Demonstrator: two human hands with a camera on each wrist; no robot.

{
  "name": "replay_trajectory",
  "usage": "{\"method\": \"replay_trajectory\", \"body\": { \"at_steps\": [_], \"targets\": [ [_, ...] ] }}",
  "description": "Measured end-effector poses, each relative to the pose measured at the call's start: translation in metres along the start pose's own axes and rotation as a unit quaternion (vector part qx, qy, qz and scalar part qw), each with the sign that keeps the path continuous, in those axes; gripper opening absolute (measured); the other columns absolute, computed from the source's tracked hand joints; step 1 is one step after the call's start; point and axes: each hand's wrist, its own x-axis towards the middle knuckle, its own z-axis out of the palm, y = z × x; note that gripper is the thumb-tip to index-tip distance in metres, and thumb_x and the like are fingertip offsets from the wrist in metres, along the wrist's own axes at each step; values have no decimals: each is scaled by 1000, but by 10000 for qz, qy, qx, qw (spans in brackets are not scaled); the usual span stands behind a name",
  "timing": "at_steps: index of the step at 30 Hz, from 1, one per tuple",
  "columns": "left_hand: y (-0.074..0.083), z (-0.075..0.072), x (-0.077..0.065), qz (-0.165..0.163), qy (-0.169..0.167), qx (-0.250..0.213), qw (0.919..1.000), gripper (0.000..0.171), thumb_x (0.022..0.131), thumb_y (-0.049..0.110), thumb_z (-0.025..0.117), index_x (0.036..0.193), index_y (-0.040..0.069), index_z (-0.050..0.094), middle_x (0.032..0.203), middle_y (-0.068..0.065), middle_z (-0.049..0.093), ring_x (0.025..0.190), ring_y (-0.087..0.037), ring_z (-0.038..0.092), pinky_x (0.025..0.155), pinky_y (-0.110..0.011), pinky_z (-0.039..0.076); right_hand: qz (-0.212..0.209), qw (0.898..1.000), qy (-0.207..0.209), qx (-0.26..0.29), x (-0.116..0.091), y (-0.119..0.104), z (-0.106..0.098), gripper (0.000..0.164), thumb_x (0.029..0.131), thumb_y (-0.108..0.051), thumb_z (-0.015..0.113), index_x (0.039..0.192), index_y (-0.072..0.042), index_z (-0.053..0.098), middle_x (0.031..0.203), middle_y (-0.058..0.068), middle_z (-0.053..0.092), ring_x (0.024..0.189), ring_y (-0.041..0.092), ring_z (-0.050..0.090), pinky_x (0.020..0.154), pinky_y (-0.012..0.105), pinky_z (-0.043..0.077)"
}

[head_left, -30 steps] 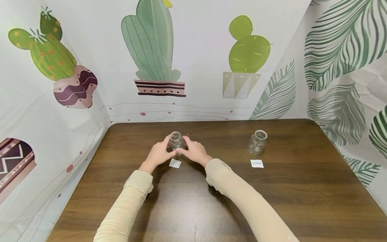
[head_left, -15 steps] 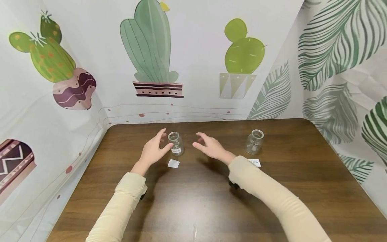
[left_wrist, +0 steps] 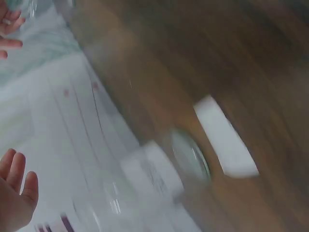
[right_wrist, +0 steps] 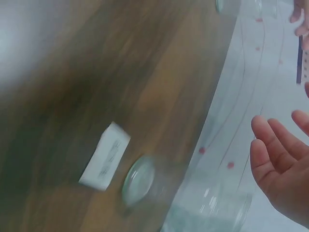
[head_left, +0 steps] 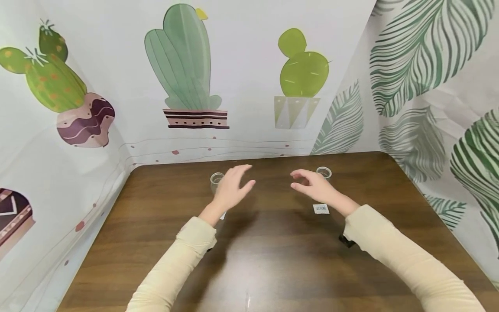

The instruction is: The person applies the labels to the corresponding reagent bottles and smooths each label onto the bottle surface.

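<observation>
My left hand point(head_left: 233, 187) hovers in the head view, fingers spread and holding nothing, partly hiding the left glass jar point(head_left: 216, 178). That jar carries a white label; its glass base point(left_wrist: 190, 153) shows blurred in the left wrist view. Loosely bent fingers and nothing in its grasp: my right hand point(head_left: 316, 188) is raised over the table and covers most of the right glass jar point(head_left: 324, 172), leaving its rim in sight. In the right wrist view that hand point(right_wrist: 285, 164) shows its palm beside the right jar point(right_wrist: 139, 181).
A white paper slip point(head_left: 321, 209) with printed characters lies in front of the right jar. Another slip point(left_wrist: 226, 137) lies by the left jar, mostly hidden by the left hand in the head view. Behind the wooden table point(head_left: 253, 242) hangs a cactus-print cloth point(head_left: 249, 86).
Both hands have let go of the left jar and parted. My right hand has moved right to the other jar; my left drew back, then swung rightward across the left jar.
</observation>
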Motion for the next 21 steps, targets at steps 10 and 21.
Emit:
{"method": "replay_trajectory", "body": {
  "at_steps": [10,21],
  "targets": [
    [43,62,14,-54,-1469,-448,9881,41,83,34,57,119,16,51,110,3,59,97,-13,57,81,-29,45,483,9987,-80,169,-39,39,-24,31,81,-15,62,109,-4,57,101,16,61,81,22,58,66,27,46],
    [76,117,21,-179,-2503,-403,9672,29,82,33,59,108,20,59,105,6,63,98,-11,57,81,-27,44,904,9952,-263,284,-61,83,-22,29,76,-10,65,102,1,59,93,17,63,83,17,57,68,26,45]
  ]
}}
